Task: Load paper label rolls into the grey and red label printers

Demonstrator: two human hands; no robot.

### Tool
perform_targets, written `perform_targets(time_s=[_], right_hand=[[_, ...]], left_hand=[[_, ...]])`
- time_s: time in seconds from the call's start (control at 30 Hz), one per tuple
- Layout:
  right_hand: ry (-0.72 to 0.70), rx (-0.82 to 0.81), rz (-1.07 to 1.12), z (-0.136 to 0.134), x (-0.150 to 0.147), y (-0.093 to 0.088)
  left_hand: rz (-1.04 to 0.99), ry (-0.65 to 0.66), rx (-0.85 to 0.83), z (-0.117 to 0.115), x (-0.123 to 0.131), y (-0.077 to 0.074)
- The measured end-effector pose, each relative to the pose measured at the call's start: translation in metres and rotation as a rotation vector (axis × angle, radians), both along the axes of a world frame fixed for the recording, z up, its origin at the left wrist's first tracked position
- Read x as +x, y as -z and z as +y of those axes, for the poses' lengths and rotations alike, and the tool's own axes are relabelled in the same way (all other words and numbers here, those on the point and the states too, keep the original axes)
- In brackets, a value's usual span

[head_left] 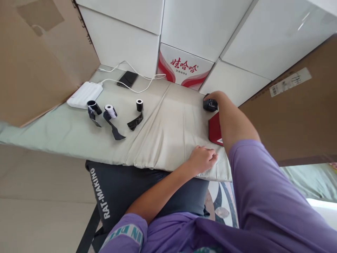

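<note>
My right hand point(216, 95) is at the far right of the cloth-covered surface, on a black object point(210, 105) by the white boxes; my forearm hides part of it. Below that object lies a red case point(216, 129), partly behind my arm. My left hand point(203, 159) rests at the surface's front edge with its fingers curled in and nothing visible in them. Three small rolls stand at the left: a black one point(97, 108), a white one point(112, 111) and a black-sided one with a white end point(139, 105). Dark strips trail from them.
A white power bank point(85, 95) with a white cable point(137, 91) and a black phone point(127, 79) lie at the back left. Cardboard boxes flank the cloth-covered surface point(173, 123) at left point(39, 70) and right point(295, 116). White boxes point(193, 26) line the back.
</note>
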State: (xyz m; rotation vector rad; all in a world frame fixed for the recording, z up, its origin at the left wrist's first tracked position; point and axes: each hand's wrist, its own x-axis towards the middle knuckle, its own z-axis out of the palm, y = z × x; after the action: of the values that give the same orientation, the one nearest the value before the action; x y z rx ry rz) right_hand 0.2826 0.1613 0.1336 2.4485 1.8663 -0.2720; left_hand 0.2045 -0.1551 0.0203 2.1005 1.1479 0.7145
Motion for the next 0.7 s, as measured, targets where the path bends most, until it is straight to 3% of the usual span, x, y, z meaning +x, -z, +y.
perform_targets(time_s=[0.07, 0.17, 0.3, 0.4, 0.57, 0.6, 0.7], right_hand=[[0.122, -0.011, 0.002, -0.004, -0.001, 0.018], [0.241, 0.13, 0.04, -0.018, -0.006, 0.038], [0.116, 0.417, 0.28, -0.053, -0.029, 0.052], [-0.018, 0.524, 0.395, -0.099, -0.053, 0.059], [-0.14, 0.486, 0.531, -0.205, -0.088, 0.078], [-0.13, 0.48, 0.549, -0.224, -0.094, 0.083], [-0.067, 0.506, 0.565, -0.265, -0.108, 0.093]], left_hand=[[-0.002, 0.026, -0.003, 0.0, 0.001, -0.002], [-0.048, 0.05, -0.042, 0.001, -0.005, -0.004], [-0.039, 0.02, -0.122, 0.004, -0.033, -0.015], [0.033, 0.003, -0.13, 0.007, -0.069, -0.033], [0.045, -0.369, -0.016, 0.01, -0.135, -0.054], [0.061, -0.353, -0.031, 0.011, -0.147, -0.053], [0.115, -0.119, -0.165, 0.013, -0.176, -0.045]])
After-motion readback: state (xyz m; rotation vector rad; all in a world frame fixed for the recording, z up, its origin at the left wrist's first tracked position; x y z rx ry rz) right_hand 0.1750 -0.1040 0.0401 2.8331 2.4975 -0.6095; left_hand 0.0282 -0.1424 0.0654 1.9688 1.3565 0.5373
